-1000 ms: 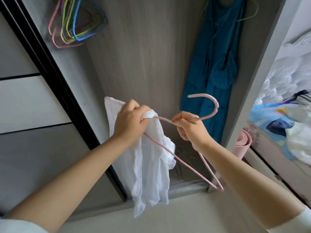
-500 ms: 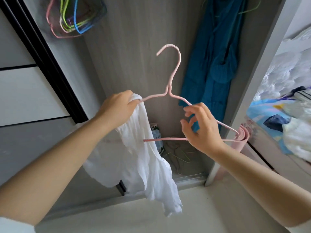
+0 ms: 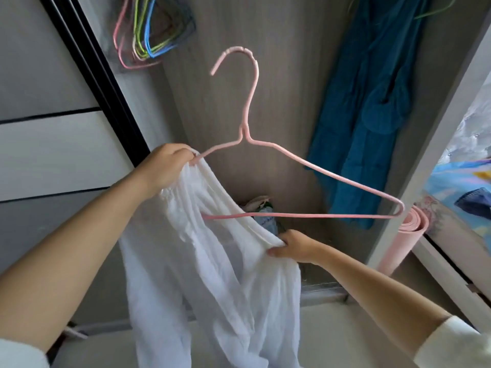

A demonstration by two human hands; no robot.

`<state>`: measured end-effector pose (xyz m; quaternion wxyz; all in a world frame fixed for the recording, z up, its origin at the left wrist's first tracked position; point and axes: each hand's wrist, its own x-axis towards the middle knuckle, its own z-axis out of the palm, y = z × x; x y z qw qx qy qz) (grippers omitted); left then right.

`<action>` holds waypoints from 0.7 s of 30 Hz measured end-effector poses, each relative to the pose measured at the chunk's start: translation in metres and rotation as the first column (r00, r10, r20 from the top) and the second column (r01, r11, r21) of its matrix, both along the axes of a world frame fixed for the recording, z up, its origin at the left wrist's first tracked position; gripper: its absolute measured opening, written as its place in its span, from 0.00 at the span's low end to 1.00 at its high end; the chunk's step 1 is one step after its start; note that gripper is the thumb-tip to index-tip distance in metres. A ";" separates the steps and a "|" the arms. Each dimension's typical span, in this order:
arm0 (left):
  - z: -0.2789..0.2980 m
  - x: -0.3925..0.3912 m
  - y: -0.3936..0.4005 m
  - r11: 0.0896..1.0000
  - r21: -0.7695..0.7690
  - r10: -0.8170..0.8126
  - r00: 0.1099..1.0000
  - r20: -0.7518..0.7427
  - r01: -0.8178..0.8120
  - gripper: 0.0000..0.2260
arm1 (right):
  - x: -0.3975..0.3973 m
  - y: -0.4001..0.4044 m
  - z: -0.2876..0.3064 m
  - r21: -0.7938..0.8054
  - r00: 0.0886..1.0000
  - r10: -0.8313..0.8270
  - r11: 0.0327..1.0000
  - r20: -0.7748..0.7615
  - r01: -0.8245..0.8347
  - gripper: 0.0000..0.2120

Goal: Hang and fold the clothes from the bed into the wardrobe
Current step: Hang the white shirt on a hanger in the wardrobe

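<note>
Overhead, spare hangers [image 3: 148, 33] dangle at left. Left hand [image 3: 164, 166] pinches the white garment [image 3: 212, 274] and the pink hanger [image 3: 265, 144] together; right hand [image 3: 295, 247] grips the cloth's edge below. Teal clothing [image 3: 372, 115] hangs behind, rolled mat [image 3: 403, 240] at right.

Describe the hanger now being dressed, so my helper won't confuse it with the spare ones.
In the open wardrobe, between both hands, is the pink hanger. White garment drapes its left end; the spare hangers hang bare, bunched at the upper left.
</note>
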<state>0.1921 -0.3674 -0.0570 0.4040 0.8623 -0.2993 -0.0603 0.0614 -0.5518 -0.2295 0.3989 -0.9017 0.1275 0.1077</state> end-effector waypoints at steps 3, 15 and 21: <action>-0.014 0.005 0.015 0.983 0.173 -0.049 0.996 -0.071 0.061 0.11 | -0.020 -0.016 0.014 0.139 0.993 -0.086 0.988 0.085 0.074 0.12; -0.036 0.028 0.032 0.923 0.356 -0.134 0.989 -0.060 0.147 0.12 | -0.039 -0.049 0.063 -0.782 0.973 0.228 0.614 0.043 -0.109 0.32; -0.042 0.022 0.009 0.914 0.403 -0.042 0.978 0.205 -0.046 0.17 | -0.033 -0.066 0.075 -0.883 0.988 0.031 0.454 0.151 0.120 0.13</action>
